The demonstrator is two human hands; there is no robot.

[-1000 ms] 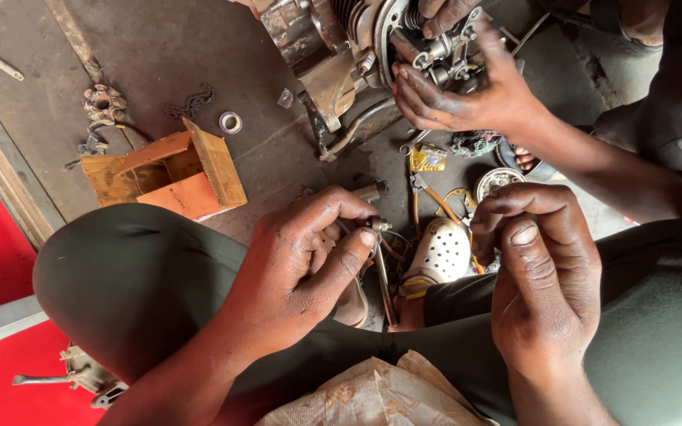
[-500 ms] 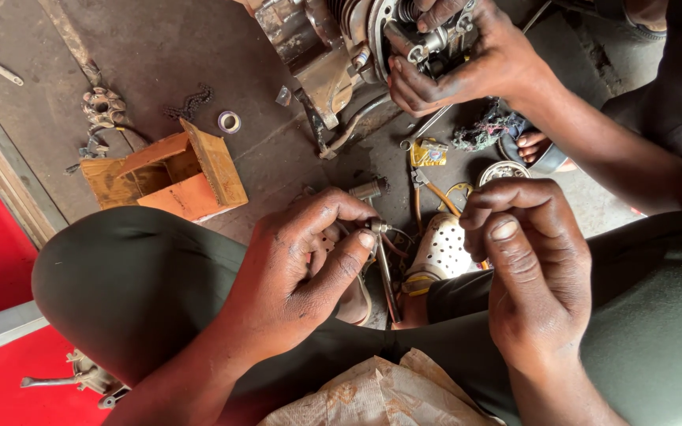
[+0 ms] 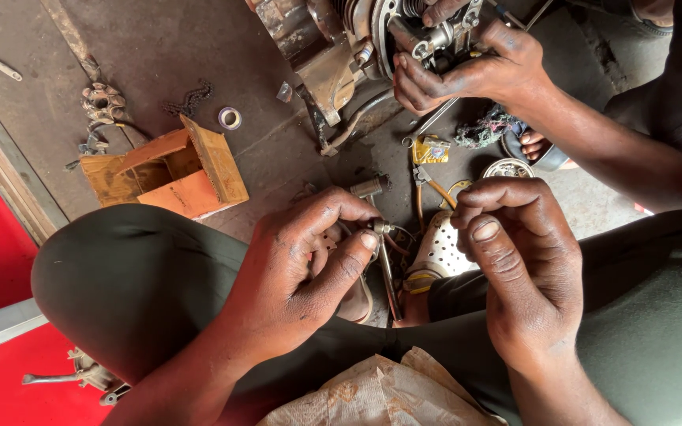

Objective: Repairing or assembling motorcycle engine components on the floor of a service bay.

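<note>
- The left hand (image 3: 301, 264) is pinching a small metal fitting (image 3: 378, 229).
- The right hand (image 3: 518, 264), at its 3 o'clock, is curling narrow; its contents I cannot tell.
- Greasy fingers could be letting the fitting slip to the floor (image 3: 159, 47).

Both forearms come up from below, over the bent knees. The left hand (image 3: 297, 264) is curled, thumb pressed toward the fingertips in a tight pinch. The right hand (image 3: 526, 268) is bunched just beside it, fingers folded inward, thumbnail facing up.
</note>
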